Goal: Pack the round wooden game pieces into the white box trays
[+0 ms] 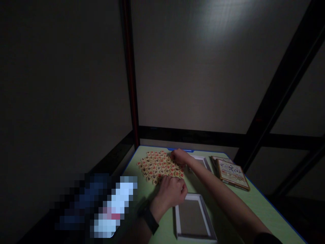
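Observation:
Many round xiangqi pieces (156, 166) with red and black characters lie close together in one layer on the green table (138, 210). My left hand (172, 189), with a dark band on its wrist, is at the near edge of the pieces. Its fingers are curled, and anything inside them is hidden. Reaching across, my right hand (180, 156) is at the far right edge of the pieces, also closed, its fingertips out of sight. An open shallow box part (177, 220) with a white rim sits just below my left hand.
A second white-rimmed box part (207, 162) lies beyond my right forearm. Flat printed boxes (232, 173) are stacked toward the table's right side. Walls (188, 84) rise behind and to the left. A blurred-out bright patch (114, 206) shows at the lower left.

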A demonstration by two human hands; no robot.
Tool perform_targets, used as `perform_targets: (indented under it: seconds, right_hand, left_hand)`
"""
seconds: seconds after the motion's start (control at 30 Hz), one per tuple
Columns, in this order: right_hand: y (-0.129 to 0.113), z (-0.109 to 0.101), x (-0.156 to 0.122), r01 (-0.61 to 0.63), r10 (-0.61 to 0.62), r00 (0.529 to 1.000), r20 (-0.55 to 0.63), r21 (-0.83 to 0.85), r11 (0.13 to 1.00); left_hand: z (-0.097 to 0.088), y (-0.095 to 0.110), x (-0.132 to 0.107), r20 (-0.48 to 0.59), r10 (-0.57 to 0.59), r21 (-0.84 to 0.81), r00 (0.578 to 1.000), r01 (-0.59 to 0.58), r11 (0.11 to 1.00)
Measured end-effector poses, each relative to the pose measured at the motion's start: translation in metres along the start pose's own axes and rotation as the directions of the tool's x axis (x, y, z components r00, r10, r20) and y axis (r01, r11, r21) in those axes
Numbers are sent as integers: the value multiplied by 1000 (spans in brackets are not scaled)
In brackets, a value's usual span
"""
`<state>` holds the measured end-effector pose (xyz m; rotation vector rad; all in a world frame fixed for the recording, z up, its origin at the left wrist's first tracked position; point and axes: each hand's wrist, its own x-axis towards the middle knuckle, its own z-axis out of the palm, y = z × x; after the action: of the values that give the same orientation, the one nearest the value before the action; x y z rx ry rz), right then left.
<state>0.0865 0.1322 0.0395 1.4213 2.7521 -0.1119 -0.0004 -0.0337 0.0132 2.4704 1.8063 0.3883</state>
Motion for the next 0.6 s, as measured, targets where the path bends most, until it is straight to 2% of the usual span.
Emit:
perform_targets:
  seconds: [0.17,0.27,0.37,0.5,0.6]
  right_hand:
    - [-4,-7,-10,1,1,997,-73,22,1000]
    - [-3,-14,-30,38,-31,993,-114,62,997]
    - [-3,-12,-68,138,-121,981,-149,113,984]
    - [-10,7,-131,380,-290,892,-347,227,897]
    - [-20,25,-164,464,-371,855,-362,216,859]
  left_hand:
    - [-8,-6,2,-58,-143,58,988,146,988]
    - [-15,-16,5,-101,-229,72,968,236,969]
    - [-17,-26,9,-121,-280,98,952,292,951]
    - [-13,-31,11,-128,-282,127,951,297,946]
    - [-11,-28,10,-131,-264,132,956,281,951]
